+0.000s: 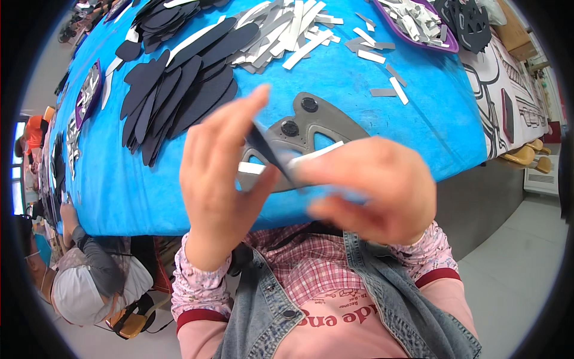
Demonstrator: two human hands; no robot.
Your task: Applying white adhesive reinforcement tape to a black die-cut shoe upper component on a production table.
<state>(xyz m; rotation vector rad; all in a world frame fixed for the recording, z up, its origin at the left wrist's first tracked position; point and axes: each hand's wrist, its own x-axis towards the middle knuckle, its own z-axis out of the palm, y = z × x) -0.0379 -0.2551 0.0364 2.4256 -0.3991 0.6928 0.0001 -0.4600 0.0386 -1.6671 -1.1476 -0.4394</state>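
My left hand (pixel 218 173) is raised over the near table edge, gripping a thin dark flat piece (pixel 266 148) between thumb and fingers. The piece is seen almost edge-on, so its outline does not show. My right hand (pixel 382 185) is blurred and curled, its fingertips at the lower end of that piece; whatever they pinch is hidden. Beneath both hands lies a grey-brown shaped plate (pixel 341 124) with cut-out openings and two round black discs (pixel 309 105) on it. White strips (pixel 252 168) lie along the plate, partly covered by my hands.
Dark rounded flat pads (pixel 179 99) are heaped at the left of the blue-covered table (pixel 131 206). White and grey strips (pixel 293 36) lie in a pile behind, with more in a purple tray (pixel 453 48) at far right. A co-worker (pixel 101 275) sits at lower left.
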